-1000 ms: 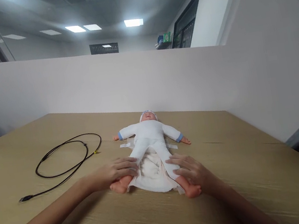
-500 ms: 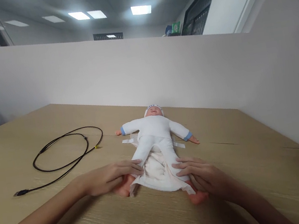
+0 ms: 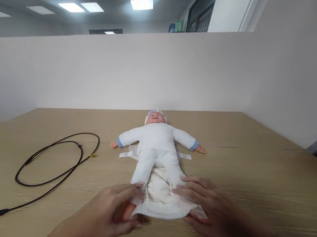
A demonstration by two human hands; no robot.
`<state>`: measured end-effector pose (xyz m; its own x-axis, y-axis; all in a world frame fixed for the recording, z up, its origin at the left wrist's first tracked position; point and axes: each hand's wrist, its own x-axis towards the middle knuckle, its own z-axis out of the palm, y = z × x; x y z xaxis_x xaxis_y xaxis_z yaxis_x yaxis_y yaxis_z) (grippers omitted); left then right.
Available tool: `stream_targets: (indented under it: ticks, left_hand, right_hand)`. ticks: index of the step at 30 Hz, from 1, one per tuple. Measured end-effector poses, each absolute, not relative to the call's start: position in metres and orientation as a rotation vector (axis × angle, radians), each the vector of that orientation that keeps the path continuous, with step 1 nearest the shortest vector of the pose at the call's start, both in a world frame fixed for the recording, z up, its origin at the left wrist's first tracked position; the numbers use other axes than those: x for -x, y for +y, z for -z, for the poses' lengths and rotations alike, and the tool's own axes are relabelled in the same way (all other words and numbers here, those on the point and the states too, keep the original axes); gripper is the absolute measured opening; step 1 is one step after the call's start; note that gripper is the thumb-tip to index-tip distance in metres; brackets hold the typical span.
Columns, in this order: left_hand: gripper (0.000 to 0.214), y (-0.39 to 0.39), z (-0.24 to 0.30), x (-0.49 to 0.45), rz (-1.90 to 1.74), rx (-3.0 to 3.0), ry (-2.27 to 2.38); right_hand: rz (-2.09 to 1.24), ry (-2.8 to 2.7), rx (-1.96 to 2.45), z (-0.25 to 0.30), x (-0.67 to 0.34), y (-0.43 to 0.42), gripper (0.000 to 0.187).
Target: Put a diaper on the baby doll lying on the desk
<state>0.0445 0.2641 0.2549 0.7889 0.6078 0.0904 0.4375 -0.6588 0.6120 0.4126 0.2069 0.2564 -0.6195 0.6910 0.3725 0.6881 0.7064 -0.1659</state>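
A baby doll (image 3: 157, 136) in a white suit with blue cuffs lies on its back, head away from me and arms spread. Under its hips and between its legs lies a white diaper (image 3: 160, 190), unfolded, its side tabs sticking out near the waist. My left hand (image 3: 113, 210) curls round the doll's lower leg on the left, thumb by the diaper's near corner. Round the other lower leg, my right hand (image 3: 208, 202) closes in the same way, its thumb near the diaper's other corner. The hands mostly hide both feet.
On the left of the wooden table (image 3: 57, 124) lies a loosely coiled black cable (image 3: 62, 177) with a plug at its near end. A white partition (image 3: 127, 71) stands behind the table, and a wall rises at the right.
Both hands have moved nearer to me and curled round the doll's lower legs, thumbs now under the diaper's near edge. The view has shifted slightly; the doll's body looks unmoved.
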Motion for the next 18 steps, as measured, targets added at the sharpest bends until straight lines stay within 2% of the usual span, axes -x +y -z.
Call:
stream_targets:
  ticks: [2, 7, 10, 14, 18]
  left_hand:
    - [0.041, 0.255, -0.252, -0.049, -0.425, -2.426, 0.798]
    - [0.046, 0.241, -0.249, -0.052, -0.429, -2.436, 0.890]
    - [0.038, 0.237, -0.253, -0.052, -0.396, -2.432, 0.903]
    - [0.023, 0.238, -0.256, -0.050, -0.423, -2.452, 0.885]
    - [0.024, 0.245, -0.262, -0.051, -0.483, -2.358, 0.910]
  right_hand:
    - [0.034, -2.492, 1.057, -0.255, -0.409, 0.204, 0.061]
    - [-0.034, -2.516, 1.068, -0.260, -0.403, 0.197, 0.062]
    - [-0.117, -2.510, 1.058, -0.261, -0.403, 0.191, 0.059]
    - [-0.134, -2.485, 1.074, -0.258, -0.401, 0.189, 0.040]
    - [-0.122, -2.384, 1.082, -0.257, -0.399, 0.194, 0.022]
